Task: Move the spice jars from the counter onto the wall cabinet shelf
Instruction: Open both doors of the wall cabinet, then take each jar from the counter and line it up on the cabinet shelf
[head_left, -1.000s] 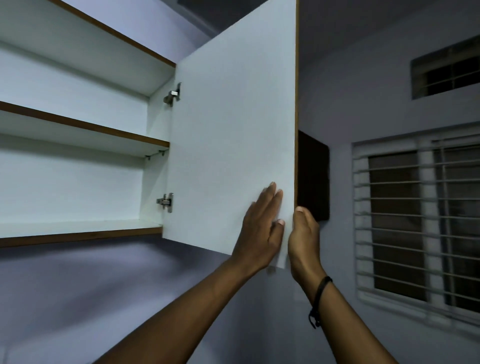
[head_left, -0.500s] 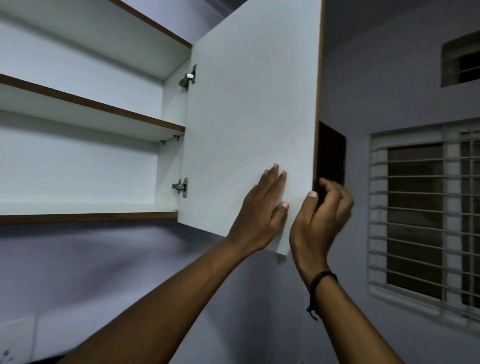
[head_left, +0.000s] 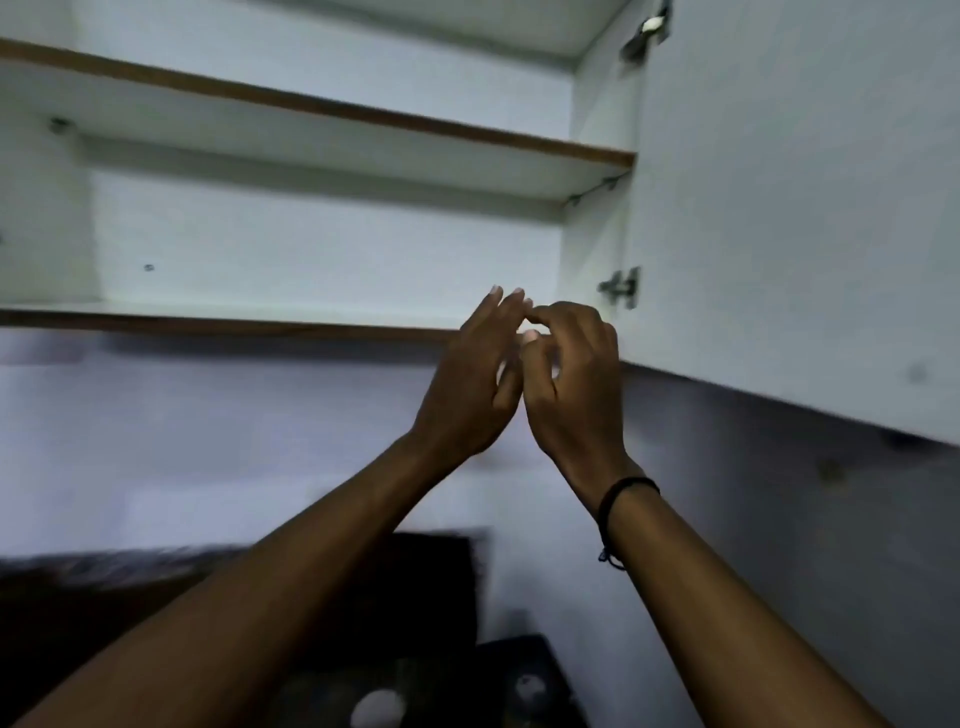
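The white wall cabinet stands open, with its lower shelf (head_left: 218, 318) and upper shelf (head_left: 311, 111) both bare. Its door (head_left: 789, 218) is swung wide at the right. My left hand (head_left: 470, 384) is raised in front of the lower shelf's edge, fingers straight and apart, holding nothing. My right hand (head_left: 574, 379) is right beside it, fingers loosely curled, also holding nothing. Both hands are off the door. At the bottom, blurred pale round tops, possibly jar lids (head_left: 376, 709), show on a dark surface.
A dark counter area (head_left: 104, 613) lies below at the left, blurred by camera motion. A pale wall (head_left: 208, 447) runs between cabinet and counter. Two metal hinges (head_left: 621, 287) sit on the cabinet's right side. A black band circles my right wrist.
Both hands have let go of the door and moved left in front of the lower shelf. The view has swung left and down, so the counter now shows.
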